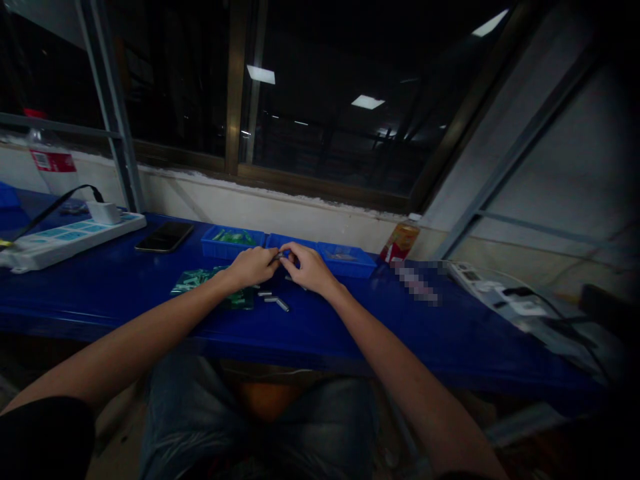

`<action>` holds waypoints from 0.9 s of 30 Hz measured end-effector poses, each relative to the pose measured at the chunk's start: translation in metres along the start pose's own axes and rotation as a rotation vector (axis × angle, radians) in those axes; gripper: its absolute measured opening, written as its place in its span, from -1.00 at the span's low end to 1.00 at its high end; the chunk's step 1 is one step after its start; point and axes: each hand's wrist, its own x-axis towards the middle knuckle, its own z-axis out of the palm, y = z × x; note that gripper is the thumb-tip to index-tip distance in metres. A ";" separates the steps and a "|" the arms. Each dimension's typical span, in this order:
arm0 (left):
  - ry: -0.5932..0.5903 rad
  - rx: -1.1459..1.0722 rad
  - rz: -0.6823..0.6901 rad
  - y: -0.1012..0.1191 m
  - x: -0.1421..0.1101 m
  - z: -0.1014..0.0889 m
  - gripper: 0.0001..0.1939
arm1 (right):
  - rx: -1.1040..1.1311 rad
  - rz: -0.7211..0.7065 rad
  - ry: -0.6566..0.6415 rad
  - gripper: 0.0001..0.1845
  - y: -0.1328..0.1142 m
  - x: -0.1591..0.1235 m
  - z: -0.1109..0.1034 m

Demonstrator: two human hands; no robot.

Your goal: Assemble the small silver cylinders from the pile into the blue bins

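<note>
Your left hand [253, 265] and right hand [313, 270] pinching a half-hidden small part [281, 255], before the middle blue bin [274, 240], table edge [320, 355] nearer you

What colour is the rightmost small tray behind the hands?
The tray is blue; the head view shows it.

The table top [340, 340] looks smooth and glossy, and on it the small pieces [283, 305] have the silvery shine of metal, while the green packet [193, 280] seems to be thin, shiny plastic and the blue trays [353, 269] are of smooth plastic. The phone [165, 237] has a dark, glass-like face, and the power strip [75, 239] is of hard white plastic. Behind, the window glass [325, 153] is reflecting, its frame [233, 87] shows a dull metallic sheen, the ledge [300, 195] has a rough edge, and the trousers [190, 413] are matt denim cloth.
</note>
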 end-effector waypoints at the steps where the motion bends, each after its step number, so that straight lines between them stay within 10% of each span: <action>1: -0.003 -0.002 0.000 0.000 0.000 0.000 -0.58 | -0.006 -0.002 -0.001 -0.79 0.000 0.000 0.000; 13: -0.006 -0.057 0.024 0.000 0.000 -0.001 -0.64 | -0.128 0.214 0.164 -0.70 0.017 0.003 -0.002; 27: -0.114 -0.175 0.350 -0.004 0.003 0.010 -0.70 | -0.210 0.425 0.201 -0.70 0.048 0.002 -0.002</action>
